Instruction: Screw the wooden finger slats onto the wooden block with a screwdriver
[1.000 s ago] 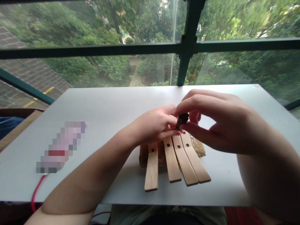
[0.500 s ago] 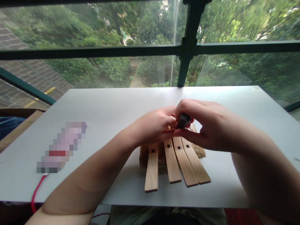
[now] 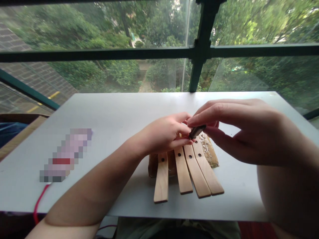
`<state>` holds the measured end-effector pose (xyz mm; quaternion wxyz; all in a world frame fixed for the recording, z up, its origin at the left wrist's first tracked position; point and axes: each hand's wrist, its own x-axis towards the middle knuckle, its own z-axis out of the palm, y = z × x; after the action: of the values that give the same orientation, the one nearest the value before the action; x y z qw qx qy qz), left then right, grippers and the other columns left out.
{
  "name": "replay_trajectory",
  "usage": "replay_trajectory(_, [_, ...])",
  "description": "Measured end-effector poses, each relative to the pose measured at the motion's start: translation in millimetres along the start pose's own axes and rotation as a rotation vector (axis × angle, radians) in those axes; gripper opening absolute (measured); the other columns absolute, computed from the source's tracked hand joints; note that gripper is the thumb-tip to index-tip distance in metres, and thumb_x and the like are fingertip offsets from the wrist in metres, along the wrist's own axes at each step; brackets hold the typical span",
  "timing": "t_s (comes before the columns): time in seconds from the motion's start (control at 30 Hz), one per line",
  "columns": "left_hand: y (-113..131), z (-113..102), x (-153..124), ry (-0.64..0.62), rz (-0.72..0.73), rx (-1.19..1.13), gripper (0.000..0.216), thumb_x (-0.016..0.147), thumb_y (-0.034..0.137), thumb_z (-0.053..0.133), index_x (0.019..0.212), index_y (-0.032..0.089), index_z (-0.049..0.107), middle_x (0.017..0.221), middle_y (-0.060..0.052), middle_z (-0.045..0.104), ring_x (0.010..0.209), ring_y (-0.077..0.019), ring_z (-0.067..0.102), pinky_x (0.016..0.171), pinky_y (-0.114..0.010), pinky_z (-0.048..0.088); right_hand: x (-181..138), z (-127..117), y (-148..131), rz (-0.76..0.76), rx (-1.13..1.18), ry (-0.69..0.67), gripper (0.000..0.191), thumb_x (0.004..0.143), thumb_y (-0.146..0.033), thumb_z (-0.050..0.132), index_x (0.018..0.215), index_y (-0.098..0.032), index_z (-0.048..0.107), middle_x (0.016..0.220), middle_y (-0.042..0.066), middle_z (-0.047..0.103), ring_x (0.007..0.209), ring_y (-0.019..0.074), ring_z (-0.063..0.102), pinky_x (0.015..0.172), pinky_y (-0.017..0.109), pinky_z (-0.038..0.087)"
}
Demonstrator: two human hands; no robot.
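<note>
Several flat wooden slats [image 3: 184, 169] with small holes fan out toward me on the white table [image 3: 112, 113]. My left hand [image 3: 163, 134] is closed over their far ends, pressing them together. My right hand [image 3: 239, 129] hovers just right of it, thumb and forefinger pinched on a small dark piece [image 3: 196, 131] held right above the slats' far ends. A brownish packet [image 3: 210, 154] lies under the slats, partly hidden.
A blurred-out pinkish object [image 3: 67, 154] lies on the table's left part, a red cord [image 3: 40, 200] trailing from it over the front edge. Behind the table stands a green-framed window [image 3: 199, 49]. A cardboard box edge [image 3: 17, 132] shows at the far left.
My right hand has uncurled: its fingers stretched out and the dark piece tilted flatter, staying at the slats' far ends. My left hand and the slats stayed put.
</note>
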<state>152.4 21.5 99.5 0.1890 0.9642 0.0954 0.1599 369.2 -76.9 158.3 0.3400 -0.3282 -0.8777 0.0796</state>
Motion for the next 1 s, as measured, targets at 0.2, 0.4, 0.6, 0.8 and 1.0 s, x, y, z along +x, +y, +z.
replay_trajectory(0.2, [1,1,-1,0.002,-0.028,0.0,0.023,0.098,0.037,0.061,0.104,0.022,0.078,0.12,-0.006,0.07,0.111,-0.0196,0.066,0.094,-0.029,0.053,0,1,-2,0.0,-0.021,0.018,0.023,0.086,-0.008,0.066,0.105,-0.021,0.069,0.1,0.006,0.073,0.083,0.0166,0.066,0.07,0.03,0.053])
replay_trajectory(0.4, [3,0,1,-0.02,-0.048,-0.072,0.018,0.097,0.03,0.064,0.105,0.022,0.077,0.132,-0.007,0.064,0.116,-0.0182,0.065,0.1,-0.029,0.053,4,3,-1,0.018,-0.122,0.075,0.013,0.083,-0.018,0.076,0.088,-0.02,0.064,0.075,0.001,0.062,0.065,0.014,0.055,0.056,0.029,0.041])
replay_trajectory(0.6, [5,0,1,-0.004,-0.061,-0.098,0.012,0.095,0.026,0.065,0.098,0.02,0.075,0.13,-0.008,0.064,0.112,-0.0172,0.066,0.099,-0.03,0.054,6,12,-1,0.041,-0.139,0.147,0.021,0.082,-0.025,0.079,0.081,-0.019,0.059,0.066,-0.002,0.059,0.059,0.0112,0.051,0.053,0.028,0.037])
replay_trajectory(0.8, [3,-1,1,0.001,-0.036,-0.069,0.016,0.097,0.029,0.063,0.099,0.02,0.076,0.128,-0.009,0.066,0.116,-0.0189,0.066,0.101,-0.031,0.053,6,15,2,0.005,-0.041,0.136,0.02,0.084,-0.018,0.075,0.1,-0.019,0.064,0.085,0.002,0.066,0.068,0.0121,0.058,0.06,0.028,0.048])
replay_trajectory(1.0, [4,-2,1,-0.039,-0.06,-0.072,0.022,0.098,0.032,0.062,0.109,0.021,0.077,0.13,-0.006,0.064,0.122,-0.0188,0.063,0.106,-0.029,0.05,2,-1,-2,0.015,0.139,0.05,0.038,0.081,-0.007,0.071,0.117,-0.018,0.067,0.109,0.006,0.073,0.081,0.0139,0.067,0.072,0.027,0.057])
